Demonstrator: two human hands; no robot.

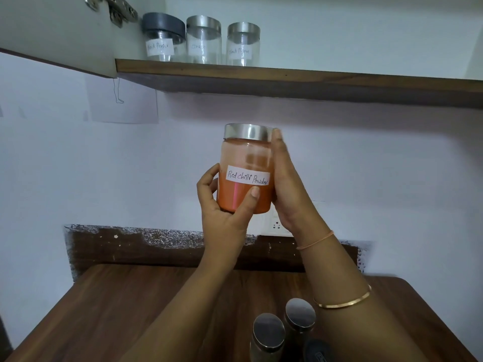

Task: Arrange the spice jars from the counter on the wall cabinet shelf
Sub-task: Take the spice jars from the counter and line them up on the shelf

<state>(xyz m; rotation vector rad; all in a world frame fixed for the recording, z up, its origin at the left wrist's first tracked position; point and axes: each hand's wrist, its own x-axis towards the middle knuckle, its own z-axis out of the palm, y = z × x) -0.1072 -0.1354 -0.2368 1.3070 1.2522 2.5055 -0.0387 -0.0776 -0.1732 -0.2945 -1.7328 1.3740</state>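
Observation:
A glass jar of red chilli powder (245,163) with a steel lid and a handwritten label is held upright in the air, midway between the counter and the shelf. My left hand (222,205) grips its lower part, thumb across the front. My right hand (285,184) is laid flat along its right side, fingers straight up to the lid. On the wall cabinet shelf (287,74) three labelled jars stand in a row at the left: a dark-lidded black pepper jar (162,37), a cloves jar (203,39) and another black pepper jar (242,44).
Three more jars stand on the wooden counter (130,309) near its front edge, among them two steel-lidded ones (268,333) (299,314). An open cabinet door (52,30) hangs at the upper left. A wall socket (275,226) sits behind my hands. The shelf is bare to the right of the jars.

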